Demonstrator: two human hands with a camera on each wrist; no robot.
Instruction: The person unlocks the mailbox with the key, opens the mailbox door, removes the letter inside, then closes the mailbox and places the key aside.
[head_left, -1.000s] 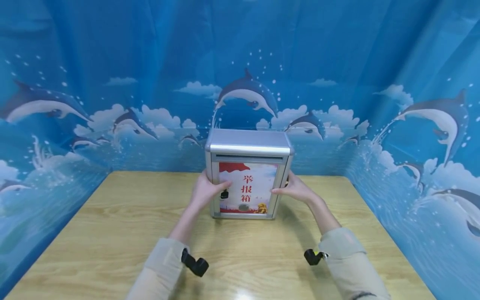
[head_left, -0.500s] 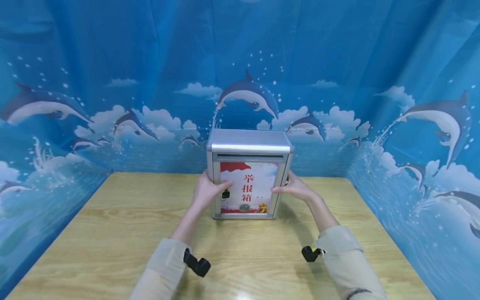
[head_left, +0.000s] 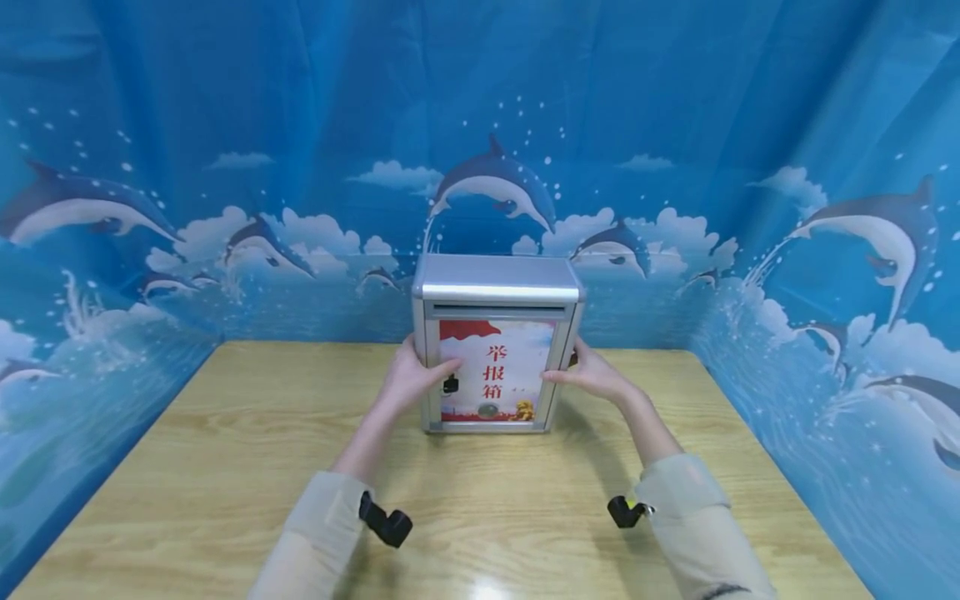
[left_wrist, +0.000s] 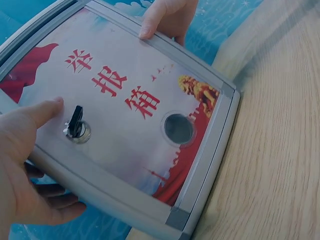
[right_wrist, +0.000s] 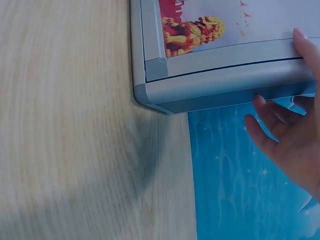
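Note:
A silver metal suggestion box (head_left: 517, 350) stands upright toward the back of the table, its front panel printed with red characters. A dark slot (head_left: 498, 308) runs along the top of that front. My left hand (head_left: 407, 377) grips the box's left side, thumb on the front panel and fingers around the side. Just beside that thumb, a black-headed key (left_wrist: 76, 121) sits in the lock. On the opposite side my right hand (head_left: 594, 372) holds the box, with its thumb on the front edge and fingers along the side. A round grey window (left_wrist: 179, 129) shows low on the panel.
The wooden table (head_left: 285, 425) reaches back to a blue curtain (head_left: 360, 100) printed with dolphins, which also lines both sides. Each sleeve cuff carries a small black camera mount, such as the left mount (head_left: 386, 521).

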